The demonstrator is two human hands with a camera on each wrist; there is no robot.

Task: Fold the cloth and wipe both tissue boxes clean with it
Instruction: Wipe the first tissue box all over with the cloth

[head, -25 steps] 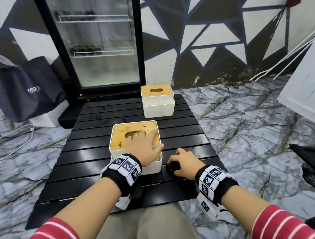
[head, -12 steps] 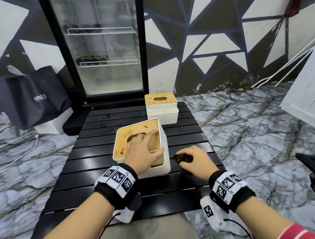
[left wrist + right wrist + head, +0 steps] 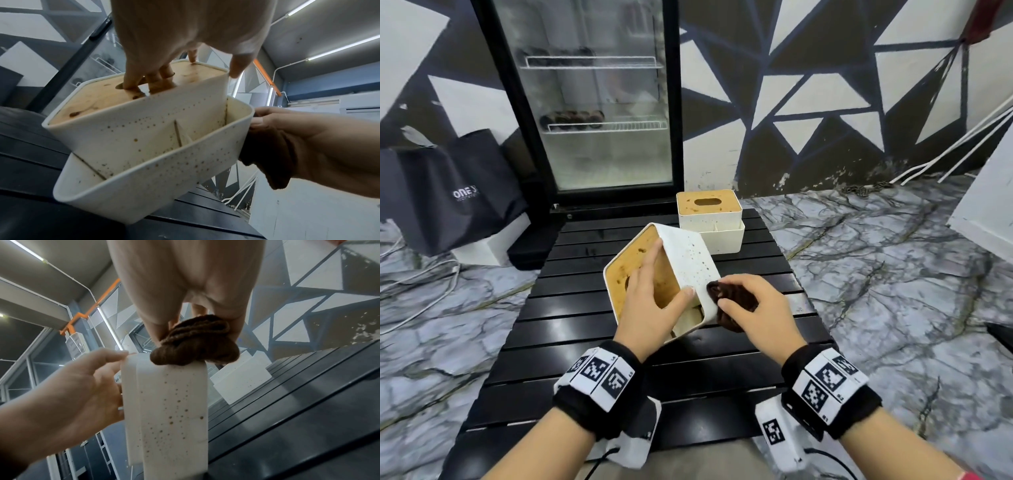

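Head view shows our left hand holding the near tissue box tipped up on the black slatted table. Some fingers poke into its slot, and our thumb hooks the box's edge. Our right hand pinches the bunched brown cloth against the box's spotty white side. Behind stands the far tissue box.
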